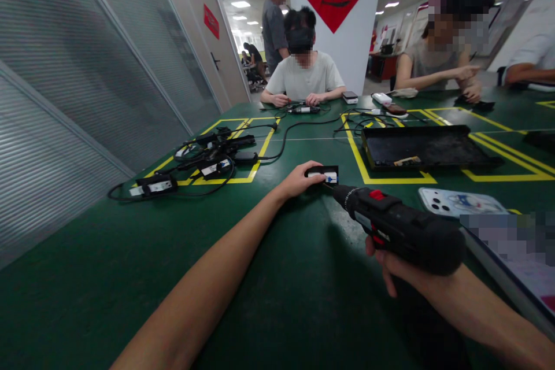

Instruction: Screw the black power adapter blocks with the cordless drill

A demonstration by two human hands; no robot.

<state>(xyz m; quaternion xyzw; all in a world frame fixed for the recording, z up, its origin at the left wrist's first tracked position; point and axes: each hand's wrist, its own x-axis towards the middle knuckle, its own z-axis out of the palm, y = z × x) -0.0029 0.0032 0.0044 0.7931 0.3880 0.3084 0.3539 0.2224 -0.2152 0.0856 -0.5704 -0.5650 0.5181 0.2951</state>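
My left hand (299, 180) reaches forward over the green table (269, 277) and pinches a small black adapter block (323, 173) with a white label, holding it down. My right hand (390, 266) is wrapped round the grip of a black electric screwdriver (399, 228) with red buttons. The tool's bit points left at the near edge of the adapter, touching or almost touching it.
A pile of black adapters and cables (208, 159) lies at the left inside yellow tape lines. A black tray (425, 147) sits ahead on the right, a white phone (459, 202) nearer. Other people sit at the far side of the table working.
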